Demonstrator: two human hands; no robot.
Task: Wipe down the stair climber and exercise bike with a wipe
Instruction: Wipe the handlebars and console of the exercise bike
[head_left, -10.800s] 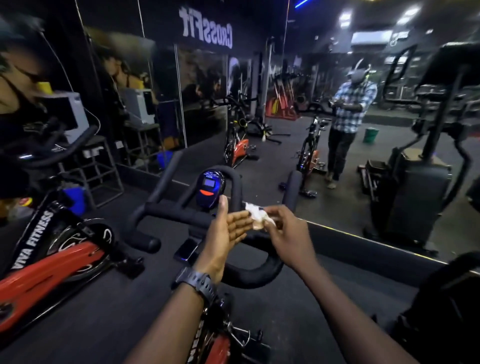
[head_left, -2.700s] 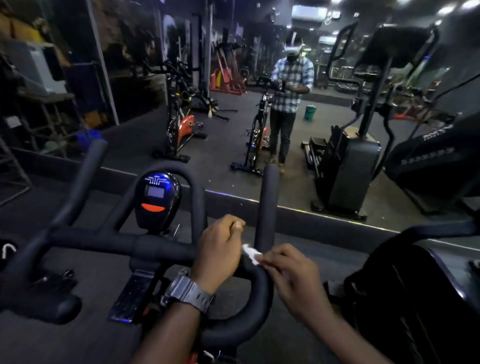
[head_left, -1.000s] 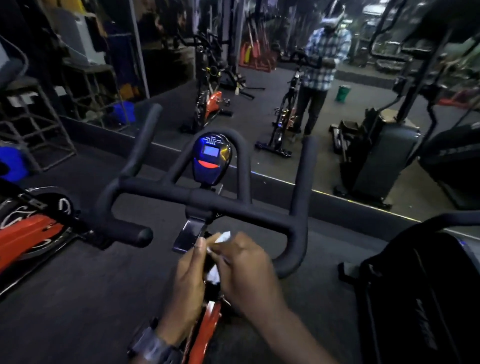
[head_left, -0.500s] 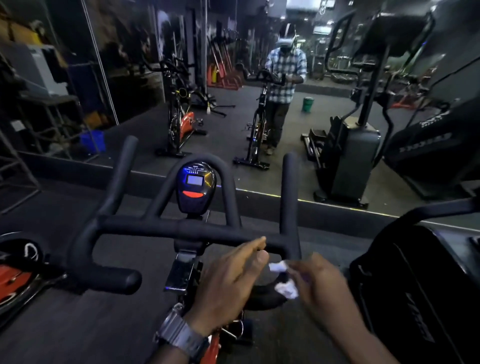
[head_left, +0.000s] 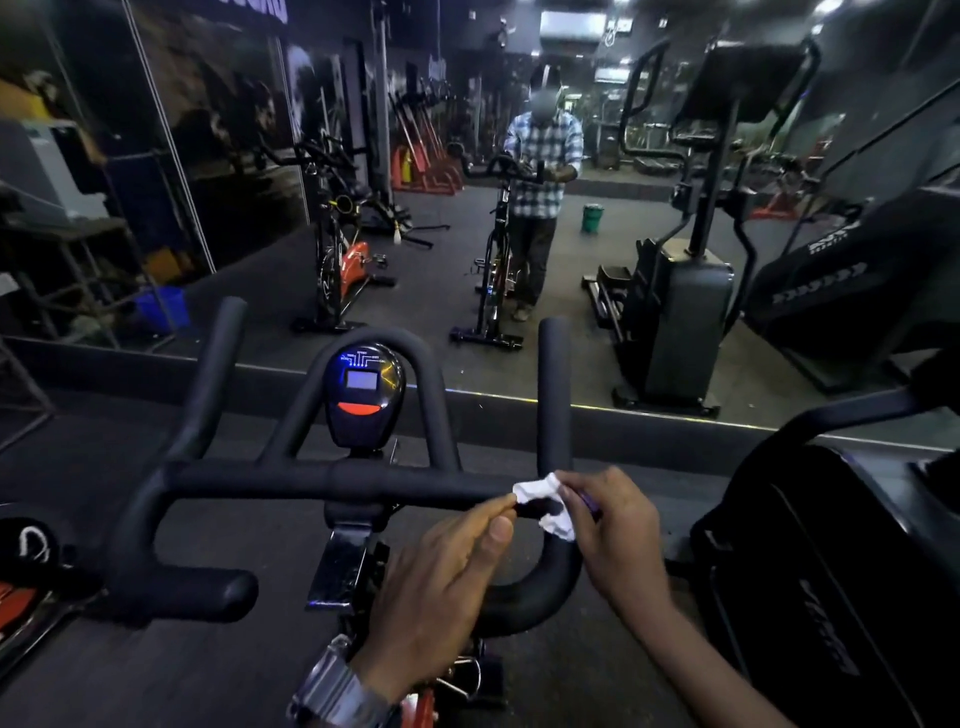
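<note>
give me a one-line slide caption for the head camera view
Both hands hold a white wipe against the exercise bike's handlebar, right hand pinching it, left hand touching its edge.

- The left hand (head_left: 441, 587) reached forward from the lower middle, back up, a watch (head_left: 337, 693) on its wrist.
- Its thumb and fingertips (head_left: 501, 512) came together in a pinch on one end of the wipe (head_left: 543, 504).
- The right hand (head_left: 618, 535) came in from the lower right, its bare forearm slanting up toward the centre.
- Its fingers (head_left: 574, 493) were curled, gripping the other end of the wipe.
- Both hands sat close together, fingertips near but apart, over the right bend of the handlebar (head_left: 332, 480).
</note>
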